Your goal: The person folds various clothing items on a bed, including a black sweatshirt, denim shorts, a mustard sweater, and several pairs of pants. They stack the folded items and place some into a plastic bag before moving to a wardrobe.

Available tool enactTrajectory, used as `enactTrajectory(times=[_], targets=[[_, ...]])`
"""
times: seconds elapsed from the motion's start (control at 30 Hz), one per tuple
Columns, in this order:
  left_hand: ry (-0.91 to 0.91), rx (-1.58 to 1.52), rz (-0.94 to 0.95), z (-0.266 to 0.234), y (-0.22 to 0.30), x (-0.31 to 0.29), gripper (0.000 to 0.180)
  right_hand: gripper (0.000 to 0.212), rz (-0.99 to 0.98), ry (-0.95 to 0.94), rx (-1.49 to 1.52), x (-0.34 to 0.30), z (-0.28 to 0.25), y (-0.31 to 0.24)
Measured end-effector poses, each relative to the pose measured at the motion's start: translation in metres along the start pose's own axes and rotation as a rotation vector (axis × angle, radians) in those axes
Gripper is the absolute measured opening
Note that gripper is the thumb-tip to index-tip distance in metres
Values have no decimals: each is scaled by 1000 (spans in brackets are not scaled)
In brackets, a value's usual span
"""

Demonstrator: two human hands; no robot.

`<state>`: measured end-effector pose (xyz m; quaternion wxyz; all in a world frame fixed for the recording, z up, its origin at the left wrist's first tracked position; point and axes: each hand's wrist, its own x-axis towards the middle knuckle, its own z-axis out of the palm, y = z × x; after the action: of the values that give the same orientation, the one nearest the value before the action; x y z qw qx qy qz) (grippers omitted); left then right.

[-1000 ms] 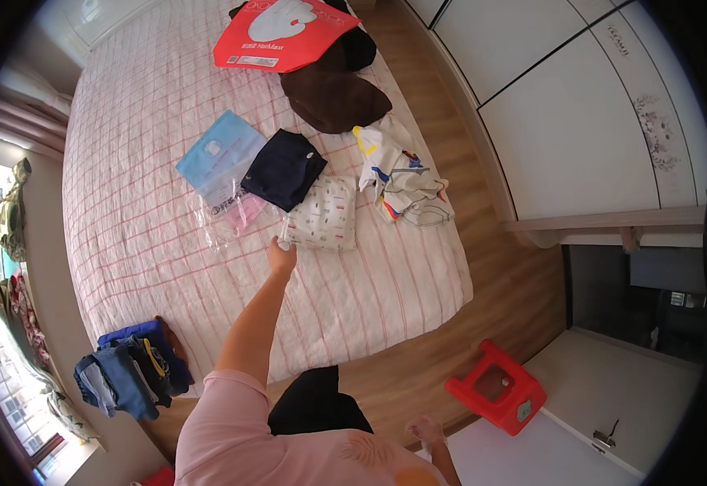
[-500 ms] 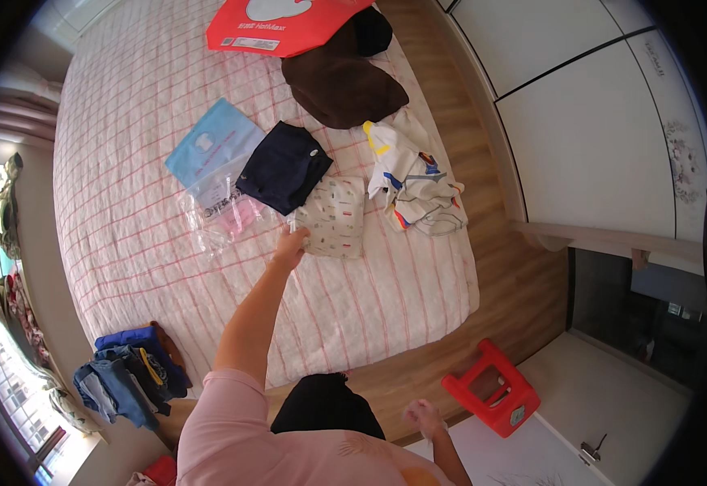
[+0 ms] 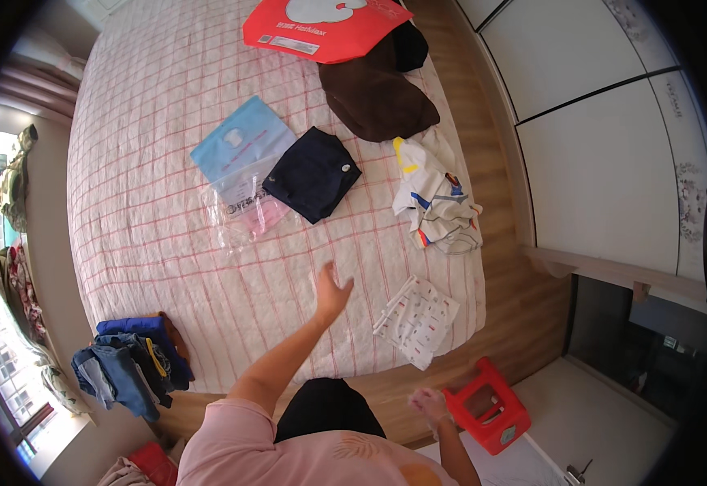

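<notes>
My left hand (image 3: 333, 293) is over the bed's middle, fingers and thumb apart, holding nothing. Right of it, near the bed's front right edge, lies a folded white cloth garment (image 3: 418, 321) with small prints, not touched by either hand. Beyond my left hand is a folded dark navy garment (image 3: 313, 174) with a small round light mark. A blue and clear plastic garment bag (image 3: 244, 150) lies beside it, its clear part crumpled. My right hand (image 3: 428, 405) hangs low past the bed's front edge, near a red plastic frame, fingers curled with nothing visible in them.
A crumpled white garment (image 3: 434, 194) with coloured patches lies on the bed's right side. Beyond it are a brown cloth item (image 3: 378, 97) and a red bag (image 3: 321, 32). Folded jeans (image 3: 130, 364) are stacked at the front left corner. The red plastic frame (image 3: 495, 409) stands off the bed.
The printed white garment has moved from beside the navy one to the front right of the bed. My left hand has let go of it and moved right and nearer. The view has shifted slightly.
</notes>
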<state>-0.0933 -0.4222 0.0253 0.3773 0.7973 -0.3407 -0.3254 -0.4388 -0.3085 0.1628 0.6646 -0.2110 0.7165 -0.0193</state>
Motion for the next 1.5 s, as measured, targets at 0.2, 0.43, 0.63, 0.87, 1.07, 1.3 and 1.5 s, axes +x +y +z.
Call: enactTrajectory(times=[0.2,0.43,0.63,0.87,1.07,1.3,1.5], targets=[[-75,764,388,-40,53,160,86,12,-46,68,-31,-10,12,-22],[11,876,361,-13,0,201,77,21,34,77,-13,-9,6,-3],[-110,291,381,-90,84,180,56,16,83,145,18,-11,-8,21],[-365,289,600,-136,104,-8,66,19,53,6,-133,10,9,9],[-519,22,223,-116,18,-33,51,14,69,66,67,16,28,-2],[58,900,344,-120,-15,130,62,16,15,1,-67,21,19,-4],[296,263,224,-114,-61,232,40,16,55,70,-85,4,25,-17]])
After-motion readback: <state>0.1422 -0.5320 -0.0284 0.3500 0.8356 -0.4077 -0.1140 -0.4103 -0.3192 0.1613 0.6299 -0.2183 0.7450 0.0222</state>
